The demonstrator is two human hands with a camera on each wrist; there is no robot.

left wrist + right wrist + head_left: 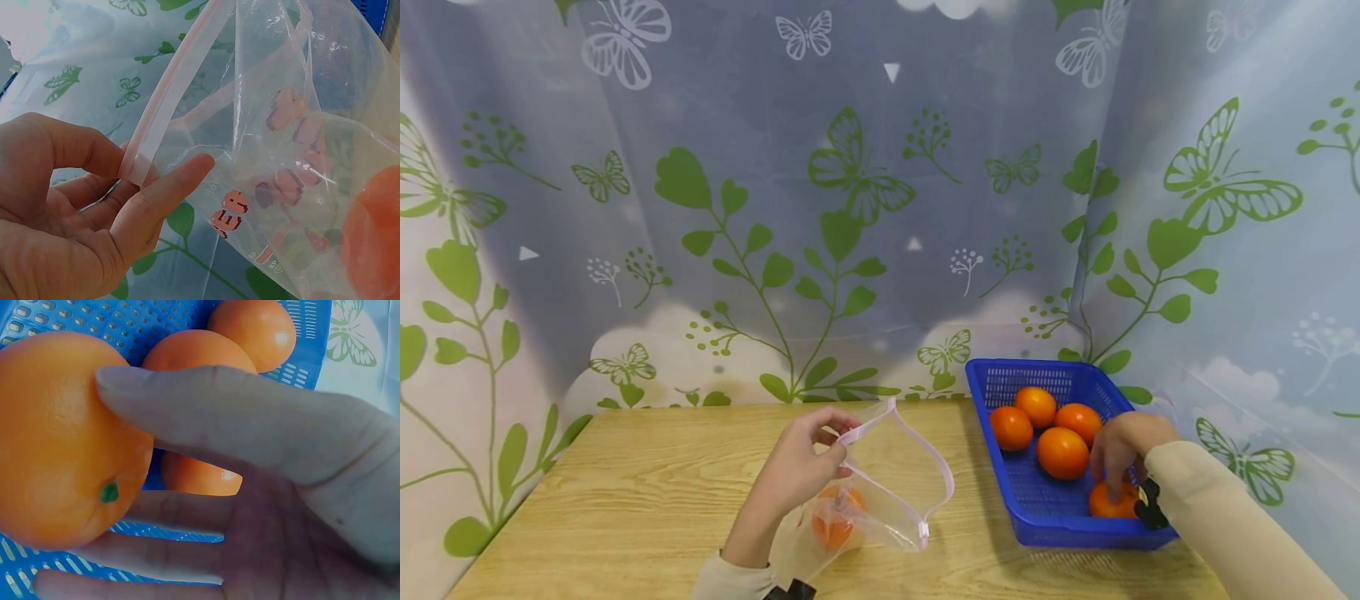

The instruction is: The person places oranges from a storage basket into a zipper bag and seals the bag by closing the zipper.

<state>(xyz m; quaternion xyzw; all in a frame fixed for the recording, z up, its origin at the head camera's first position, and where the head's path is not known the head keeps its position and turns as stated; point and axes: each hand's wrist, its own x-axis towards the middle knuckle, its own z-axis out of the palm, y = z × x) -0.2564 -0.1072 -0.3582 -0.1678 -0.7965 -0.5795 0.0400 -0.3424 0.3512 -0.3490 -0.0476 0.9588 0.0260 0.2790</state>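
Observation:
My left hand (801,468) pinches the rim of a clear zip bag (206,144) with a pink closure strip. The bag's mouth gapes toward the right, its slider at the near corner. One orange (837,518) is inside, low in the bag. Over at the right, my right hand (1129,446) reaches down into a blue plastic basket (1011,500) and grips an orange (62,444) near its front right corner. In the right wrist view the thumb lies on top of this orange and the fingers extend beneath it; a green stem spot shows.
Several more oranges (1063,453) sit in the basket behind the gripped one. The basket stands on the right of a wooden table (655,492). A curtain (865,250) printed with butterflies and leaves closes off the back and sides.

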